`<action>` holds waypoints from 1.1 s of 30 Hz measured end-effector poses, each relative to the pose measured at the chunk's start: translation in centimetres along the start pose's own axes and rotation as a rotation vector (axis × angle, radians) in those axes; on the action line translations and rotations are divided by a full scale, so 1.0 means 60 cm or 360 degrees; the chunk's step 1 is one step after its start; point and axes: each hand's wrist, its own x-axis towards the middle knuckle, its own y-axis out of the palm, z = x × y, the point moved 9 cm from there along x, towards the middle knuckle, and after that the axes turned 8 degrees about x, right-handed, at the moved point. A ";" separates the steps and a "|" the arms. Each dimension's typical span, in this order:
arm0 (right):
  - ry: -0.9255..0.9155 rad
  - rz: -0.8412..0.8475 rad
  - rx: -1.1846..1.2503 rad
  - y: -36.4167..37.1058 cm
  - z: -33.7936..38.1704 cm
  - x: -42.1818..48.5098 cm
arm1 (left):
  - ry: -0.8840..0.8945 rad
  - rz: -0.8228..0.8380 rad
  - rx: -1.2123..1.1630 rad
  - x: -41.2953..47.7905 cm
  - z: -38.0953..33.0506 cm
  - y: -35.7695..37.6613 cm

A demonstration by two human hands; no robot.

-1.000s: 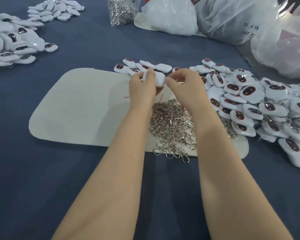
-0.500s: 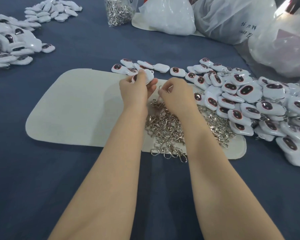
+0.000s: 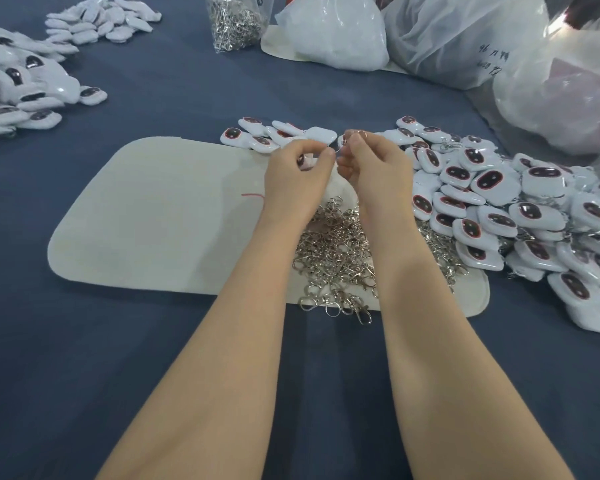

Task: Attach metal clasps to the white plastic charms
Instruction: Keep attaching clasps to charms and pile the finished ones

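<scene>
Where loose metal clasps [image 3: 336,251] heap on the near right part of the cream mat [image 3: 153,216], both forearms reach over them. Above the mat's far edge the left hand [image 3: 298,174] curls round a white charm [image 3: 305,161], its dark face just showing, while the right hand [image 3: 374,171] pinches a small clasp [image 3: 352,137] close beside it. More charms [image 3: 499,202] spill off the mat's right side; a bag of clasps [image 3: 234,22] stands well beyond the mat.

charms [image 3: 492,188]: white plastic, smooth and super glossy, dark shiny faces
clasps [image 3: 336,247]: bare silvery metal, pretty shiny
mat [image 3: 153,216]: off-white, matt, felt-ish cloth by the look
table cover [image 3: 84,358]: blue cloth, matt
bags [image 3: 465,36]: thin see-through plastic, crinkly, slightly shiny
</scene>
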 end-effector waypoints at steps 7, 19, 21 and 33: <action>0.0249 0.0044 0.0240 0.008 -0.017 -0.003 | 0.0065 0.0059 0.0052 -0.002 -0.008 0.008; 0.0234 0.0084 0.0245 0.008 -0.021 0.000 | 0.0047 0.0126 0.0009 -0.010 -0.014 0.015; 0.0228 0.0083 0.0241 0.007 -0.022 0.001 | 0.0077 0.0135 0.0020 -0.010 -0.016 0.015; 0.0128 0.0013 0.0013 -0.002 -0.017 0.004 | -0.0003 -0.0047 0.0071 0.003 0.003 -0.007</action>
